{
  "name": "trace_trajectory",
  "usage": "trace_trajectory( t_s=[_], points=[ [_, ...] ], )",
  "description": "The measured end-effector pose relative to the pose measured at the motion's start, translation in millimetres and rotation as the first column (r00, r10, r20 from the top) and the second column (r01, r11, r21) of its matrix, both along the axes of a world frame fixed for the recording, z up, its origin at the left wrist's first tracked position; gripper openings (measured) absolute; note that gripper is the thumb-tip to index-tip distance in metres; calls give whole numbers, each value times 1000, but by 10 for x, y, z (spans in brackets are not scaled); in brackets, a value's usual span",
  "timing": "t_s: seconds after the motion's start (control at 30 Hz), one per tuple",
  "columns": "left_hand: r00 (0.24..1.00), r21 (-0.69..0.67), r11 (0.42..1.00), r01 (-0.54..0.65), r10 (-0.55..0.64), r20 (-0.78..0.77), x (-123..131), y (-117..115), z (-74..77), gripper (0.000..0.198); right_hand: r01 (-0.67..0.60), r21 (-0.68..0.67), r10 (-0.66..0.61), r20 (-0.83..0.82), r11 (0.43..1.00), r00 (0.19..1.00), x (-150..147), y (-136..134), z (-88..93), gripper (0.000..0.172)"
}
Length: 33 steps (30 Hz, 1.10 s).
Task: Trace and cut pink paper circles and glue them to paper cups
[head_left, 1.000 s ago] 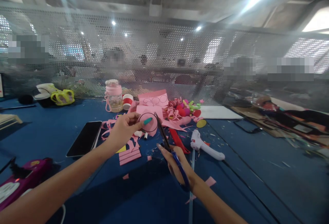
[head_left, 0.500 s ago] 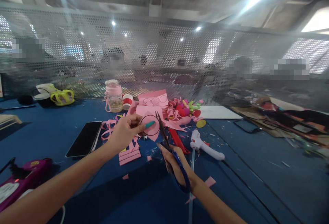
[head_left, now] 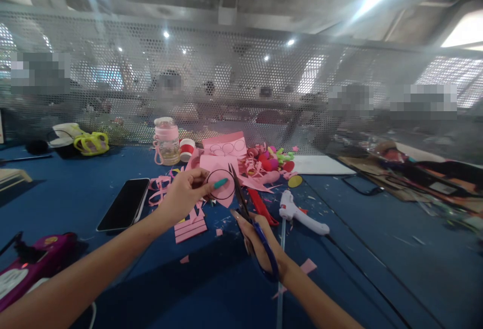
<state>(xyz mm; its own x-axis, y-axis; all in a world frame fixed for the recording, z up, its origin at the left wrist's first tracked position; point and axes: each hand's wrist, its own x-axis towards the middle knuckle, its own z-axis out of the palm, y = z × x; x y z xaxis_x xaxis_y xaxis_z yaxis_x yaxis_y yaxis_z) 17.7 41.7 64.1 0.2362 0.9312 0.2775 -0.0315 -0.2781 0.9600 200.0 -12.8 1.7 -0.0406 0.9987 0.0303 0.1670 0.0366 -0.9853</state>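
Observation:
Between thumb and fingers, my left hand (head_left: 184, 188) pinches a piece of pink paper (head_left: 222, 192) with a black circle drawn on it. My right hand (head_left: 260, 238) is wrapped round the blue handles of a pair of scissors (head_left: 241, 198). The blades point up and away, at the right edge of the held paper beside the circle's line. Whether they touch the paper I cannot tell. Behind it lies a pink sheet with drawn circles (head_left: 227, 147). Pink strips and scraps (head_left: 190, 229) lie below my left hand.
A white glue gun (head_left: 304, 218) with a cable lies right of the scissors. Left are a phone (head_left: 124, 204) and a purple device (head_left: 41, 258). Further back stand a pink-lidded bottle (head_left: 166, 143) and a red-and-white cup (head_left: 187, 150). A perforated metal screen (head_left: 234, 77) borders the blue table.
Almost nothing differs. Both hands, the pink paper and the scissors keep nearly the same place.

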Motion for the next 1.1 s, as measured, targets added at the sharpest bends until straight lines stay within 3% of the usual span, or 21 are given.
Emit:
trace_trajectory(
  t_s=[0.2,0.67,0.93,1.1],
  points=[
    [1000,15,1000,12,-12,3,-18,10,-21,25,-47,-9,47,17,999,999,21,14,-15,44],
    [999,-12,1000,23,-22,25,-22,18,-20,26,-28,-8,28,55,1000,998,29,49,20,43],
    [995,142,988,-60,70,-68,-52,42,-35,18,-81,14,79,119,997,990,33,60,63,47],
    [995,128,990,-62,72,-75,-48,31,-26,21,-32,-9,33,110,999,993,43,60,46,46]
  ],
)
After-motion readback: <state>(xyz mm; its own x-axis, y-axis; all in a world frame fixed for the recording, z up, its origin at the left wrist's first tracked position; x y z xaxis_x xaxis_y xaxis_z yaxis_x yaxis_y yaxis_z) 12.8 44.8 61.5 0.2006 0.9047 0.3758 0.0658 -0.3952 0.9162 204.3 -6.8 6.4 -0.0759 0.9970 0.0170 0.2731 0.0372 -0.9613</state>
